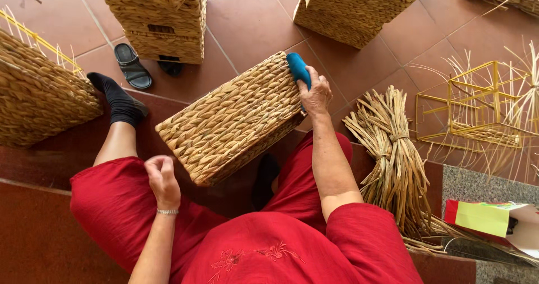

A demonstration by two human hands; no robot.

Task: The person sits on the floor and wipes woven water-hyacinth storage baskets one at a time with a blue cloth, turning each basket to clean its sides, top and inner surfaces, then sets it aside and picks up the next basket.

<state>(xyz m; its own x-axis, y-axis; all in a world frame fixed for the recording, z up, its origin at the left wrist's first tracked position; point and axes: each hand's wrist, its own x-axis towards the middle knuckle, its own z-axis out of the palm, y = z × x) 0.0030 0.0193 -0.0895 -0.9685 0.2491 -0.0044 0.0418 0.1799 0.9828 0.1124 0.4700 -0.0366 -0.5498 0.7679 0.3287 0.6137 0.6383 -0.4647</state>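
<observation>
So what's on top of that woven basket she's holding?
The right hand presses a blue tool against the woven basket at its far top edge. The tool's lower part is hidden under the fingers.

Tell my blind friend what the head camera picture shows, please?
A person in red sits holding a woven straw basket on their lap, right hand pressing a blue tool against its end, left hand beside it. Straw bundles lie nearby.

Tan braided-weave basket (233, 118), blue tool (298, 68), red clothes (269, 244), yellow wire frame (471, 101), terracotta tiled floor (247, 20).

A red, yellow-green and white paper package (494, 219) lies at lower right.
</observation>
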